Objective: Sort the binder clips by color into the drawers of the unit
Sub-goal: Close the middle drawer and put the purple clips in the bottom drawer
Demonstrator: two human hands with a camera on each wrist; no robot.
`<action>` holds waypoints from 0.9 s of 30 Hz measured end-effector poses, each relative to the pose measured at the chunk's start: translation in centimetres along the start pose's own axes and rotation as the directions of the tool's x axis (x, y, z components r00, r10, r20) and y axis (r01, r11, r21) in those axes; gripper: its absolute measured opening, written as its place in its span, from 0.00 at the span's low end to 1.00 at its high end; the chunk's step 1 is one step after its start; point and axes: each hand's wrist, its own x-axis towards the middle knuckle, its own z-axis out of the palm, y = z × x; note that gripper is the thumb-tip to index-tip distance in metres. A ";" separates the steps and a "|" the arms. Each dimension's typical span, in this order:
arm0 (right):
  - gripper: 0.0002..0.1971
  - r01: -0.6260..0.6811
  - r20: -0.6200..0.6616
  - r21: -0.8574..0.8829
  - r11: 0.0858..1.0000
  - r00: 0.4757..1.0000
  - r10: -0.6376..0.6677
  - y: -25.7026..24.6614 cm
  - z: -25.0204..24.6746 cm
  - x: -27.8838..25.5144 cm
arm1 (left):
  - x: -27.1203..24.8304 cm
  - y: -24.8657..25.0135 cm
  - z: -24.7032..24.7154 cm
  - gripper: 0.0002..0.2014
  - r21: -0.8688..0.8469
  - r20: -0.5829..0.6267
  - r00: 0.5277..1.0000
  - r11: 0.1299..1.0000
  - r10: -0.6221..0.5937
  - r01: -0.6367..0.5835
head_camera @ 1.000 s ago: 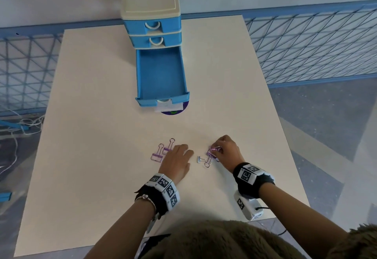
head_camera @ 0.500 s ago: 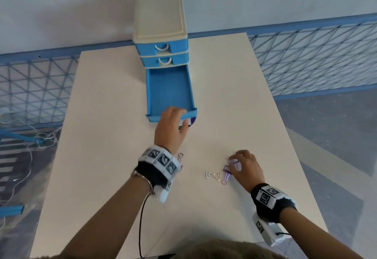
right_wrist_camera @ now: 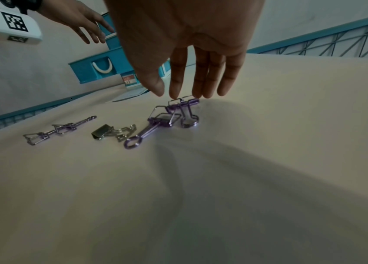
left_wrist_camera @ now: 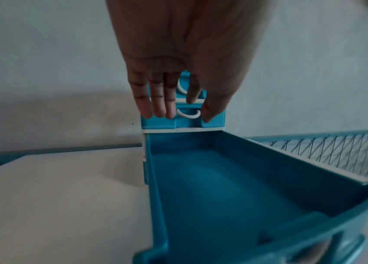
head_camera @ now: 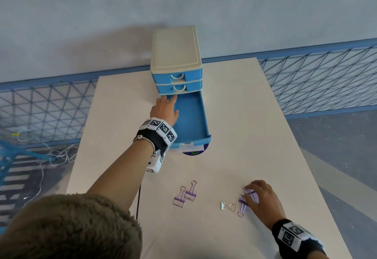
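A pale matt worktop [head_camera: 255,126] is bordered by a blue wire-mesh railing [head_camera: 318,83]. At its far edge a three-drawer plastic unit [head_camera: 176,54] is set, cream-topped with blue drawer fronts and white loop handles. The bottom drawer [head_camera: 191,116] is pulled fully out; its smooth blue interior appears bare. A small label [right_wrist_camera: 129,80] is seen under the drawer front; its print cannot be read. The left hand [head_camera: 165,108] is held over the drawer's rear left corner, fingers straight, nothing grasped. Five binder clips lie on the near worktop: two purple wire-frame clips [head_camera: 184,196] touching, a silver clip [head_camera: 228,206], and two purple clips [head_camera: 242,203] at the right hand [head_camera: 262,199], whose fingertips [right_wrist_camera: 175,92] rest on the farther one; no closed grip is evident.
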 end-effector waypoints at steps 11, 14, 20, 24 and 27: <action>0.12 0.022 -0.024 -0.025 0.999 0.999 -0.023 0.6 0.6 -0.7 | 4.5 -0.4 0.4 0.29 0.064 0.069 0.997 0.997 0.041 -0.045; 0.13 0.002 -0.026 -0.020 1.000 1.000 -0.003 0.4 0.7 -0.8 | 5.1 -0.4 0.6 0.27 0.078 0.083 0.996 0.996 0.040 -0.046; 0.14 -0.026 -0.003 0.006 1.000 1.000 0.026 -0.1 0.4 -1.2 | 4.6 -0.3 1.6 0.23 0.132 0.093 0.995 0.990 0.040 -0.052; 0.16 -0.022 -0.006 0.019 1.000 1.000 0.022 0.0 0.2 -1.7 | 4.3 0.3 1.9 0.30 0.090 0.022 0.999 0.995 0.030 -0.032; 0.17 -0.017 -0.003 0.023 1.000 1.000 0.017 0.3 0.3 -2.1 | 4.6 0.3 1.7 0.33 0.087 0.054 0.998 0.996 -0.009 0.004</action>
